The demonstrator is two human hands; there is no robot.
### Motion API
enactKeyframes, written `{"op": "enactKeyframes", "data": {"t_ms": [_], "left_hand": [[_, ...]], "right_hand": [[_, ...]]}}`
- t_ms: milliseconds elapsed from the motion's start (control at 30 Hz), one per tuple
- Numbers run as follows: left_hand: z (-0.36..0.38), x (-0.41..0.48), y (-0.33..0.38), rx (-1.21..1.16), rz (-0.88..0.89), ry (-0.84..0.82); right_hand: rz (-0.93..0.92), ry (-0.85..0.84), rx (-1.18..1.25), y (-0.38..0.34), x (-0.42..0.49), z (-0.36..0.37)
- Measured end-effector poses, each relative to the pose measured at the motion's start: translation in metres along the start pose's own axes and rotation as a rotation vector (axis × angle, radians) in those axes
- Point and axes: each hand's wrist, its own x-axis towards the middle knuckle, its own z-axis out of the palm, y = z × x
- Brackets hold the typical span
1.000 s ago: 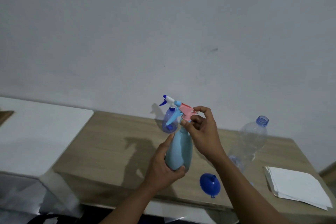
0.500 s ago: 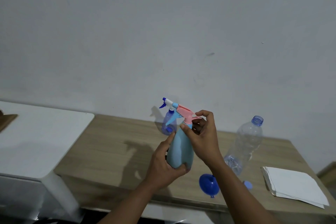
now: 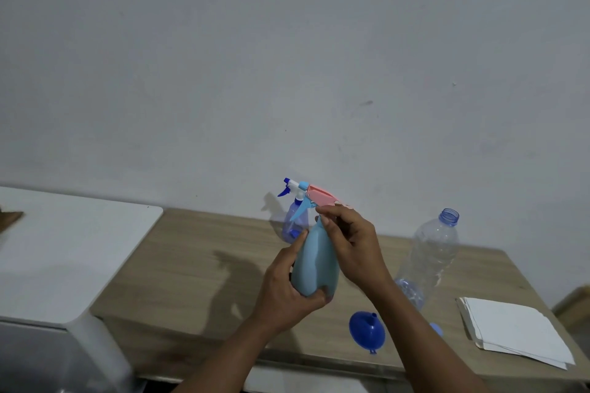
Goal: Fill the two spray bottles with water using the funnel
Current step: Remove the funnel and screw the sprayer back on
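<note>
My left hand (image 3: 289, 285) grips the body of a light blue spray bottle (image 3: 316, 262), held above the wooden table (image 3: 191, 265). My right hand (image 3: 351, 241) pinches the neck just under its pink spray head (image 3: 321, 195). Behind it, a second spray bottle (image 3: 295, 222), clear violet with a blue and white head, stands near the wall. A blue funnel (image 3: 366, 330) lies on the table near the front edge. To the right stands a clear plastic water bottle (image 3: 429, 255), uncapped, with a little water at the bottom.
A small blue cap (image 3: 436, 329) lies beside the water bottle, partly hidden by my right forearm. A stack of white paper (image 3: 517, 329) sits at the table's right end. A white surface (image 3: 64, 249) adjoins the table on the left. A plain wall stands behind.
My right hand has shifted on the neck under the pink spray head, and that head now sits higher and more tilted. My left hand keeps its grip on the body.
</note>
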Motion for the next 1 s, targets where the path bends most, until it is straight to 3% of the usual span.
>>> {"op": "enactKeyframes", "data": {"t_ms": [633, 1000], "left_hand": [[-0.009, 0.018, -0.007, -0.022, 0.043, 0.063], [-0.005, 0.02, -0.006, 0.031, 0.065, 0.031]], "right_hand": [[-0.091, -0.022, 0.081, -0.005, 0.018, -0.005], [-0.081, 0.094, 0.11, -0.001, 0.02, 0.003]]}}
